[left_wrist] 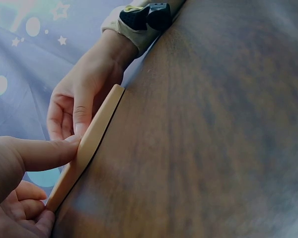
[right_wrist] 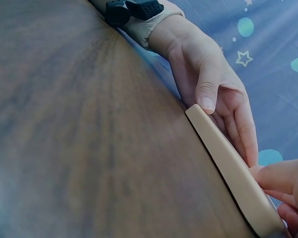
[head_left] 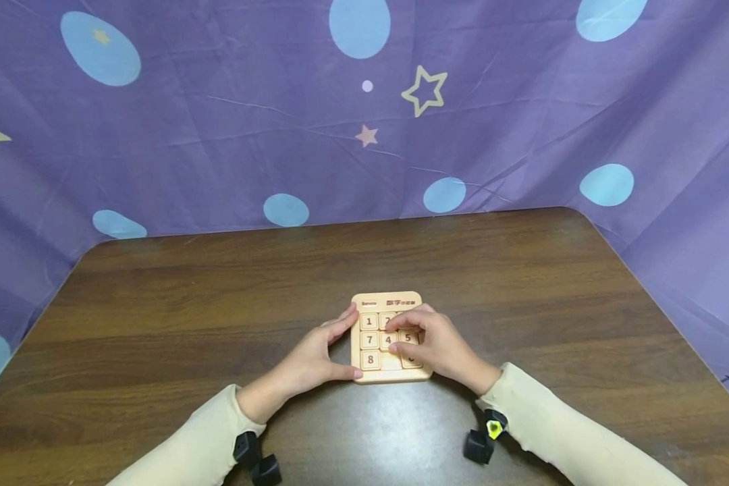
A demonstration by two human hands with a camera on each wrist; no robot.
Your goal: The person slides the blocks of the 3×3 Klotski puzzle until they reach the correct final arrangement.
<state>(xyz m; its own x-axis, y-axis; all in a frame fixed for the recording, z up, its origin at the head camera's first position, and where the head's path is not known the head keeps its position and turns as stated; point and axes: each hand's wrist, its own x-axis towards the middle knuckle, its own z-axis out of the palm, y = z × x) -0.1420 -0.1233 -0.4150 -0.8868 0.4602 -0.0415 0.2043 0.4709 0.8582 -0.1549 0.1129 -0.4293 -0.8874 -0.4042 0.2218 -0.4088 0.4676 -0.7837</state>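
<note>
A wooden number slide puzzle (head_left: 395, 378) lies on the table, its printed title on the far rim. My left hand (head_left: 310, 358) grips its left side, thumb on the near left corner and fingers along the left edge. From the right, my right hand (head_left: 443, 344) reaches over the board, index finger and thumb at opposite edges of the number 4 tile (head_left: 388, 339). Below that tile is a bare slot. To its left sit the 1, 7 and 8 tiles; the 5 tile (head_left: 408, 337) is on its right. My right hand partly covers the right column.
The brown wooden table (head_left: 219, 290) extends around the puzzle on all sides. Behind it hangs a purple curtain (head_left: 219, 135) with stars and blue ovals. Black wrist cameras (head_left: 478, 445) sit by both sleeves.
</note>
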